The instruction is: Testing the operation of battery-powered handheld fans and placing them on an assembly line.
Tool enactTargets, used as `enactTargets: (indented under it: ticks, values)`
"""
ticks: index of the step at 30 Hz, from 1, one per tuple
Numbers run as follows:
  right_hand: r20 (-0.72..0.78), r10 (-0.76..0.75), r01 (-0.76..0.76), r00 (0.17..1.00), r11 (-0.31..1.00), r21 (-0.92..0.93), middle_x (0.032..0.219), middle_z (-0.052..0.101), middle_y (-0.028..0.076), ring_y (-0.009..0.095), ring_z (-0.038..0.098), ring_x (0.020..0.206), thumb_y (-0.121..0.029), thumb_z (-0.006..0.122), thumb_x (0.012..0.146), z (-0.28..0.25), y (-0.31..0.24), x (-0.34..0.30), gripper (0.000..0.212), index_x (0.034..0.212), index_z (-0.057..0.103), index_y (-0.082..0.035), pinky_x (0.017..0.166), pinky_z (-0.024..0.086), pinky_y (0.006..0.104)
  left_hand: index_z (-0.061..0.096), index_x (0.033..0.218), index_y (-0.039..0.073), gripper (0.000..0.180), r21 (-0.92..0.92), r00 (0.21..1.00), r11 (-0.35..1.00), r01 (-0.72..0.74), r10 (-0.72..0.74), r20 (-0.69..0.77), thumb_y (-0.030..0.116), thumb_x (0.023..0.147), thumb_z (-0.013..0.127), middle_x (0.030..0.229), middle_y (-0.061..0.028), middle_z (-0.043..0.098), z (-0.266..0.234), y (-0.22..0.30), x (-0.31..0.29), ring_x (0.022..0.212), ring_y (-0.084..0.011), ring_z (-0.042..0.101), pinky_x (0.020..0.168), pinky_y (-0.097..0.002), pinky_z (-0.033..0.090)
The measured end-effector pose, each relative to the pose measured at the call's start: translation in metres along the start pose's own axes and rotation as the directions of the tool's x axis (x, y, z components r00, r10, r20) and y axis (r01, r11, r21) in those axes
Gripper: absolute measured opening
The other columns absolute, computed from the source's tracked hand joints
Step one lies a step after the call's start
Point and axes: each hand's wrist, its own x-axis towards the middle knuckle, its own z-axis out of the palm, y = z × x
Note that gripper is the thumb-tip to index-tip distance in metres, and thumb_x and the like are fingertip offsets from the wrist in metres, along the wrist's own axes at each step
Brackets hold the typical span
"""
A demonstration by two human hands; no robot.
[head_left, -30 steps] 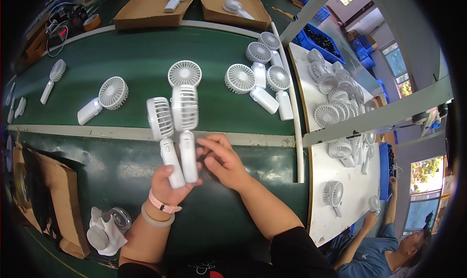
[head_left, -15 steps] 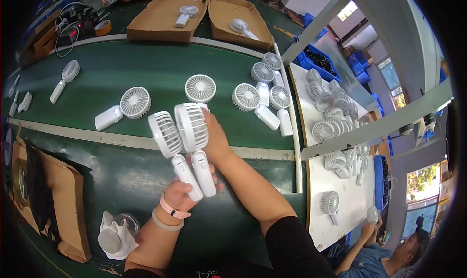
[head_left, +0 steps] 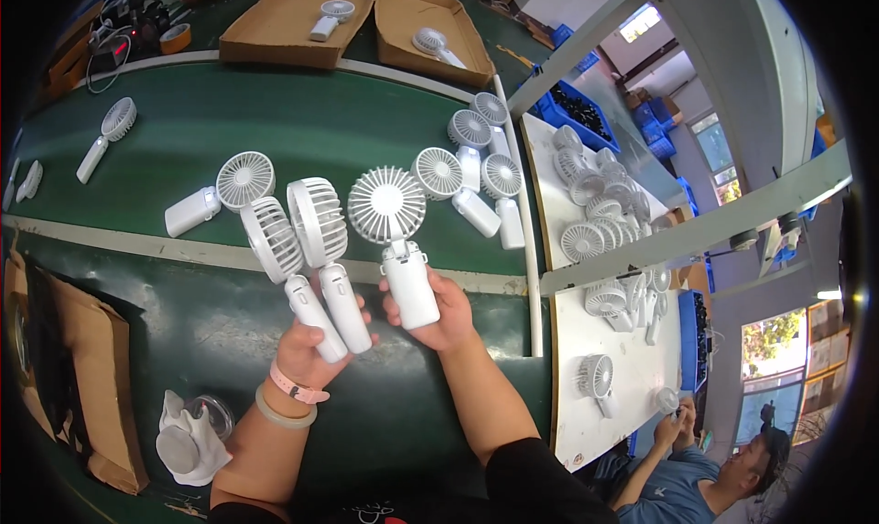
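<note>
Two white handheld fans (head_left: 341, 309) stand side by side in my left hand (head_left: 309, 354), which is closed round their handles. A third white fan (head_left: 410, 286) is in my right hand (head_left: 450, 318), its round slatted head upward and its handle in my fingers. All are held over the near edge of the green conveyor belt (head_left: 311, 93). Just beyond my left hand lies another fan (head_left: 245, 181) on the belt. To the right of my right hand, several more fans (head_left: 476, 211) lie bunched by the belt's rail.
At the far side are two cardboard trays (head_left: 265, 52), a fan in each. Many fans (head_left: 609, 235) crowd a white table (head_left: 568, 405) at right, where a co-worker (head_left: 696, 474) holds one. A metal post crosses there. A cloth-wrapped jar (head_left: 188, 446) and an open carton (head_left: 101, 377) stand at lower left.
My right hand has picked up the fan from the belt and drawn it nearer. My left hand with its two fans has shifted left; the whole view has shifted slightly.
</note>
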Motion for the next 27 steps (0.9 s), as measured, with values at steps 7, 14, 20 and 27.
enactTargets:
  ticks: [7,14,20,27]
  values:
    - [-0.173,0.134,-0.165,0.976,0.97,-0.18,0.094,0.059,0.017,0.025,0.059,0.071,-0.026,0.035,0.088,0.014,-0.001,-0.04,0.04,0.115,0.043,0.002,0.062,0.048,0.0336,0.041,0.125,0.015,0.06,-0.029,0.996,0.999,0.038,-0.035,0.081,0.014,0.068,0.061,0.114,-0.0142,0.046,-0.001,-0.002,0.001,0.106,-0.0307,0.049,0.09,-0.0517,0.043]
    - [-0.196,-0.49,-0.341,0.849,-0.226,-0.912,0.093,0.06,0.014,0.031,0.057,0.089,-0.012,0.053,0.082,0.051,-0.009,-0.094,0.026,0.106,0.056,-0.001,0.08,0.046,0.0376,0.033,0.131,0.019,0.071,0.005,0.993,1.0,0.015,-0.015,0.118,0.012,0.067,0.063,0.118,-0.0205,0.047,0.003,0.003,-0.002,0.102,-0.0342,0.055,0.082,-0.0522,0.047]
    - [0.222,-0.194,0.015,0.955,-0.719,-0.694,0.124,0.041,0.018,0.041,0.039,0.111,-0.033,0.064,0.07,0.069,0.034,-0.063,0.05,0.113,0.055,-0.009,0.09,0.034,0.0486,0.033,0.13,0.014,0.07,0.367,0.994,0.926,-0.094,0.105,-0.011,0.014,0.067,0.064,0.116,-0.0197,0.049,0.05,-0.022,-0.004,0.101,-0.0333,0.055,0.083,-0.0457,0.049]
    - [0.241,0.271,0.288,0.932,-0.146,-0.947,0.104,0.051,0.011,0.025,0.05,0.094,-0.023,0.062,0.072,0.051,0.067,-0.064,0.043,0.109,0.049,-0.007,0.085,0.039,0.0376,0.032,0.127,0.0,0.071,0.971,1.0,0.241,0.008,0.007,-0.01,0.008,0.065,0.067,0.11,-0.0122,0.055,0.075,-0.057,0.005,0.103,-0.0204,0.054,0.088,-0.0326,0.043]
